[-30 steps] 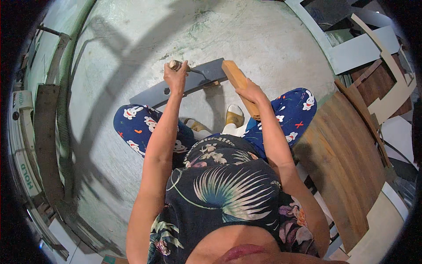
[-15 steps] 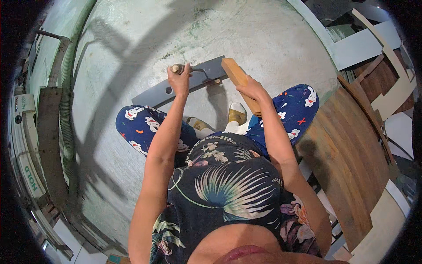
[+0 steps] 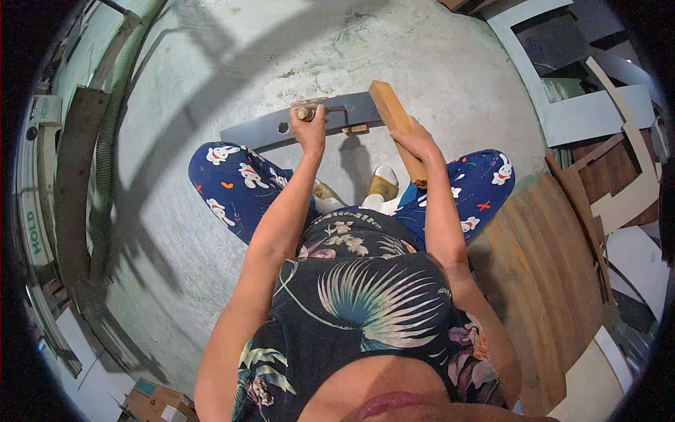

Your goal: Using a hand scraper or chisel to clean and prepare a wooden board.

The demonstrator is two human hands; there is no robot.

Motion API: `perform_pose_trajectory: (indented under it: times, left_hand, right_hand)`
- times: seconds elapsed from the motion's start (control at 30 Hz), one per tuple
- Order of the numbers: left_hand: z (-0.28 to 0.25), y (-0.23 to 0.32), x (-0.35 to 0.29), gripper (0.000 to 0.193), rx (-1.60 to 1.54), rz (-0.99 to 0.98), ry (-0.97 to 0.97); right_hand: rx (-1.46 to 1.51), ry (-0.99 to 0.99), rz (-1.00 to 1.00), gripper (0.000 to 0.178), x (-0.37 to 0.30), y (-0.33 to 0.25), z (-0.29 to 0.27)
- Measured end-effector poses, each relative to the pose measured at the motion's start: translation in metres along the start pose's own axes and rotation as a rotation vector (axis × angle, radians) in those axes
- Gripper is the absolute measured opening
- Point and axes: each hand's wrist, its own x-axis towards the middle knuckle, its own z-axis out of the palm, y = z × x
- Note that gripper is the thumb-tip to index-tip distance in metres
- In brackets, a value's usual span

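My left hand (image 3: 308,132) is closed around the wooden handle of a tool (image 3: 305,113). A thin metal rod (image 3: 339,108) runs right from the handle and bends down over a long dark grey board (image 3: 264,134). The board lies crosswise in front of my feet and has a dark round hole near the hand. My right hand (image 3: 420,143) grips a short squared wooden block (image 3: 389,104), slanted across the board's right end. A small piece of light wood (image 3: 356,129) shows at the board's near edge. What lies under the board is hidden.
Beside my right leg lies a wide brown wooden panel (image 3: 534,274). White board offcuts (image 3: 605,116) are piled at the far right. A ribbed hose (image 3: 105,155) and a dark beam (image 3: 79,162) run along the left. A cardboard box (image 3: 158,404) stands at the lower left.
The whole view has shifted and turned slightly. My left hand with the tool, and my right hand with the block, both appear farther right. Both hands keep their holds.
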Motion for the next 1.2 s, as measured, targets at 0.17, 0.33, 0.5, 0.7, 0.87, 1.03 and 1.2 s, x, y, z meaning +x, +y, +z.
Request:
perform_pose_trajectory:
  times: [0.17, 0.33, 0.5, 0.7, 0.87, 1.03, 1.2]
  left_hand:
    - [-0.005, -0.015, 0.006, 0.029, -0.058, 0.003, -0.015]
    - [-0.005, -0.018, 0.006, 0.025, -0.19, -0.079, -0.063]
    - [0.0, -0.037, 0.008, 0.023, -0.21, -0.037, -0.087]
    - [0.003, -0.04, 0.012, 0.022, -0.155, 0.073, -0.072]
    - [0.003, -0.058, 0.016, 0.028, 0.117, 0.319, -0.085]
    - [0.004, -0.076, 0.024, 0.035, 0.503, 0.572, -0.05]
    - [0.011, -0.039, 0.015, 0.018, -0.266, -0.001, -0.084]
  right_hand:
    - [0.017, 0.002, -0.042, 0.072, -0.018, -0.021, -0.006]
    - [-0.13, 0.043, -0.218, 0.084, -0.045, -0.075, -0.019]
    - [-0.272, 0.026, -0.412, 0.081, -0.059, -0.137, -0.025]
    - [-0.367, 0.078, -0.778, 0.08, -0.087, -0.199, -0.02]
    - [-0.434, 0.09, -1.022, 0.077, -0.07, -0.182, -0.004]
    - [-0.71, -0.06, -0.784, 0.073, -0.061, -0.188, -0.008]
    - [-0.314, 0.247, -0.891, 0.077, -0.075, -0.189, -0.038]
